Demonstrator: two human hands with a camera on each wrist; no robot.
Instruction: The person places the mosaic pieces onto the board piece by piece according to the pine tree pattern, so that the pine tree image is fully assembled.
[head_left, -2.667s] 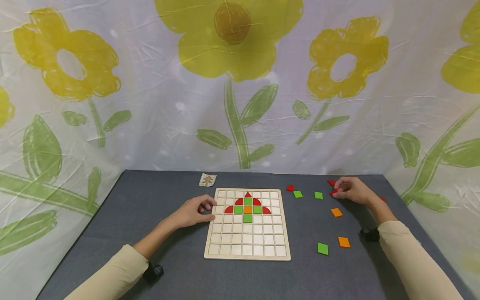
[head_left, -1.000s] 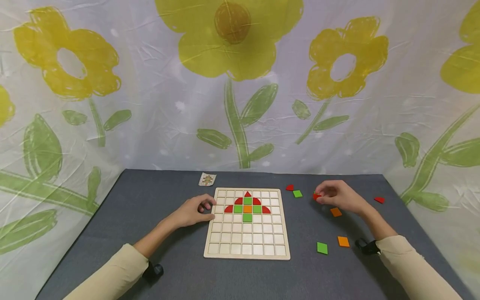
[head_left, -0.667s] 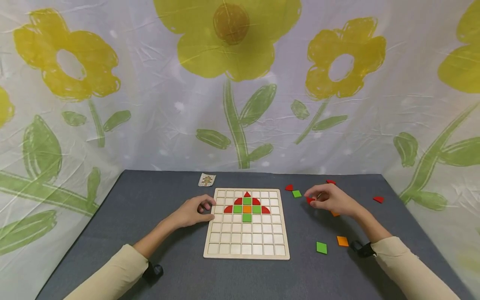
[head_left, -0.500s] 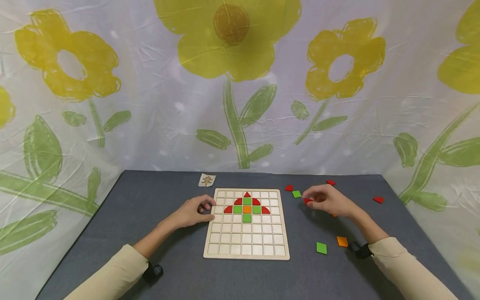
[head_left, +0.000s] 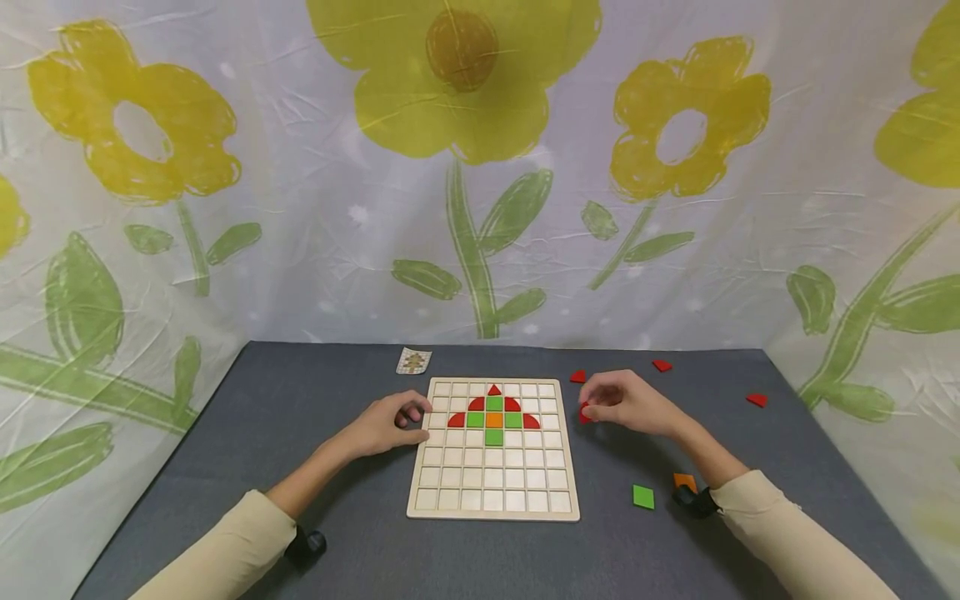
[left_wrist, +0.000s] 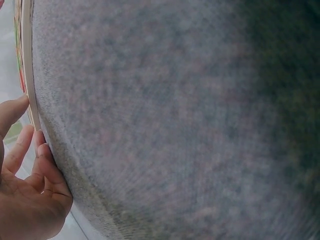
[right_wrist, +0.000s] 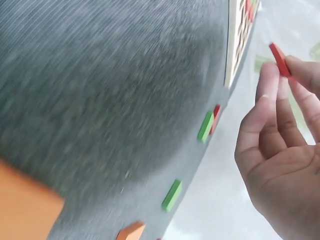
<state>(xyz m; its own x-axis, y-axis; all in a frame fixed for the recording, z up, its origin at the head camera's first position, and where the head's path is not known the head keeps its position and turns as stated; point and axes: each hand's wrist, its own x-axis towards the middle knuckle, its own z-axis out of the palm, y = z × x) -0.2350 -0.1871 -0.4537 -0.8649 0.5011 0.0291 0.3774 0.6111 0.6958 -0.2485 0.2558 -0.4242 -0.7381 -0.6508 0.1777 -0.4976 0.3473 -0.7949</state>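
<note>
Right of the board (head_left: pixel 492 479): right hand (head_left: pixel 630 404) pinching red piece (head_left: pixel 584 412); likely light, stiff; hold by edges.
Board's left edge: left hand (head_left: pixel 384 425), fingers parted, touching.

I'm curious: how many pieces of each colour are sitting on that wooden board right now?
Red pieces: 5
Green pieces: 4
Orange piece: 1
Total on the board: 10
</note>
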